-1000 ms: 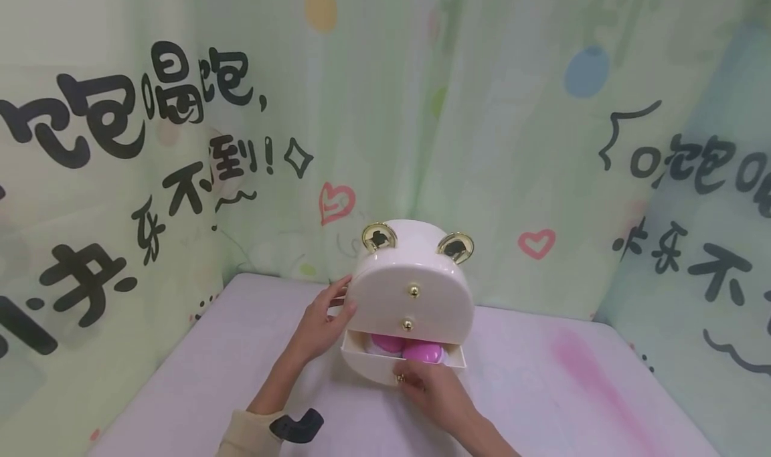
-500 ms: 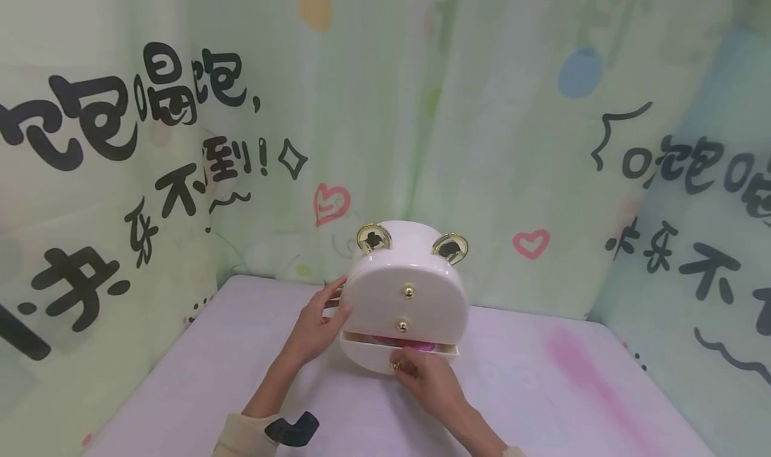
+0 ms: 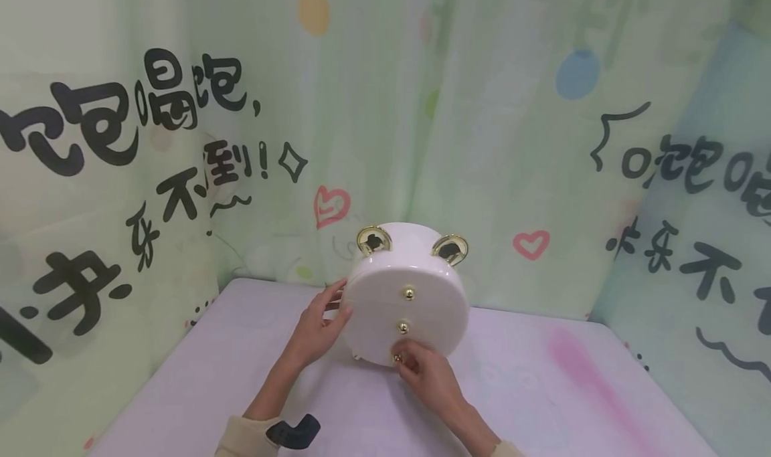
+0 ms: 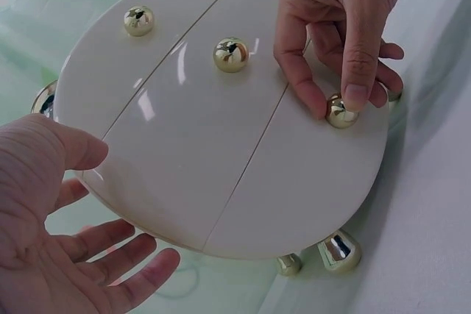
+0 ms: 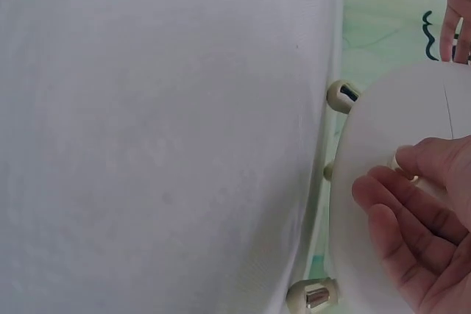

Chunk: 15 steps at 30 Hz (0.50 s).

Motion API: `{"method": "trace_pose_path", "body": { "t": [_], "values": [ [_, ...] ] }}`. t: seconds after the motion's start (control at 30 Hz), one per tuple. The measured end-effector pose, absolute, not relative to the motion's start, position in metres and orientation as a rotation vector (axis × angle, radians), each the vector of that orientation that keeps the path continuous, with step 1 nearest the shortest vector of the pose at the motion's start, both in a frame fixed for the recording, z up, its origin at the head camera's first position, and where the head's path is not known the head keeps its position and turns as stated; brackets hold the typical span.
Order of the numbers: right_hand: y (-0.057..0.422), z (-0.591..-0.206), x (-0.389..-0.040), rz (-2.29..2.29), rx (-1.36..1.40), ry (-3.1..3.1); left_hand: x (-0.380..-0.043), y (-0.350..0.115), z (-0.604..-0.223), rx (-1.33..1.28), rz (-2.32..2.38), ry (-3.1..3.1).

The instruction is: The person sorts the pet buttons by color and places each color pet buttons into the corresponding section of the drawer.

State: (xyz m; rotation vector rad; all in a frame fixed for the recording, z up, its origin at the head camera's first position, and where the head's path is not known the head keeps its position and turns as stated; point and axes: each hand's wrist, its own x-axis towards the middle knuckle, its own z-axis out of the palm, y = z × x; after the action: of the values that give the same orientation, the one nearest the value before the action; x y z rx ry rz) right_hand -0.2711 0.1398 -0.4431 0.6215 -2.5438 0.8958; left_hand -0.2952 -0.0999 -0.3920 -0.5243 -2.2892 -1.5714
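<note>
A round white box with three drawer fronts and two gold-rimmed ears stands on the table. My right hand pinches the gold knob of the bottom drawer between thumb and fingers. That drawer front lies flush with the others, its contents hidden. The middle knob and the top knob are untouched. At the box's left side is my left hand, fingers extended along the wall and thumb by the front edge.
The lilac table cover carries a pink streak at the right. Behind it hangs a pale green curtain with black writing and hearts. Small gold feet support the box. A black band is on the left wrist.
My right hand has pushed the bottom drawer inward by its knob until flush, and the pink items inside have gone from sight. My left hand has stayed at the box's side.
</note>
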Motion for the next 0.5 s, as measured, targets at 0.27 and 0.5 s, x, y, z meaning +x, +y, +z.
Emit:
{"method": "trace_pose_path", "body": {
  "t": [0.27, 0.5],
  "values": [
    [0.1422, -0.4480, -0.2740, 0.911, 0.610, -2.559, -0.2970, -0.0981, -0.3949, -0.531, -1.577, -2.294],
    [0.1456, -0.4498, -0.2740, 0.931, 0.613, -2.548, -0.2983, -0.0955, -0.3949, -0.553, -1.582, -2.283]
  ]
}}
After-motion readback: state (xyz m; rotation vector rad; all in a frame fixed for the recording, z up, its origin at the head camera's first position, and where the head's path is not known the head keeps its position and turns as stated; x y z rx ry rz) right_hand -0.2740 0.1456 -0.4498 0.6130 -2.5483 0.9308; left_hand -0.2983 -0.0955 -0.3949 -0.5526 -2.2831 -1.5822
